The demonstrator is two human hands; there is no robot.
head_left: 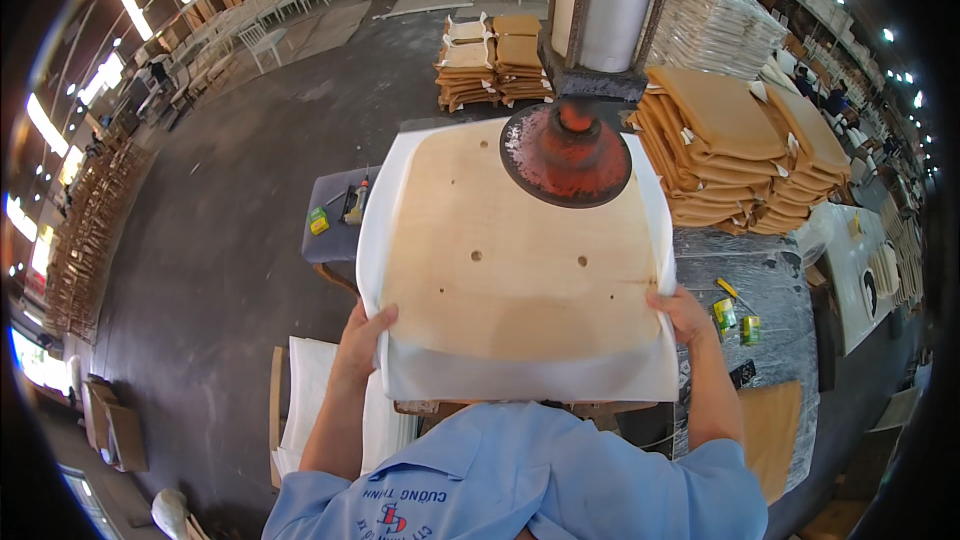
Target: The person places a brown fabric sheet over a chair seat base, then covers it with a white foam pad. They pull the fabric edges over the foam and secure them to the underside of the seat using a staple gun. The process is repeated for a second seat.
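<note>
Between my hands lies a pale plywood seat panel [530,300] with several drilled holes, on top of a white sheet of padding or cloth [450,376] that sticks out around its edges. My left hand [362,340] is closed on the left edge, thumb on top. My right hand [684,314] grips the right edge the same way. Its fingers are partly hidden beneath the white sheet. Over the panel's far right part sits a worn red cone-shaped disc [568,155]; I cannot tell whether it touches the wood.
A metal column [610,10] stands beyond the panel. Stacks of tan seat covers [720,140] rise at the right. A plastic-covered table [730,250] holds small green-yellow boxes [724,315] and a yellow-handled tool. At the left, a grey padded seat [325,200] carries tools; white sheets [310,390] lie nearer me.
</note>
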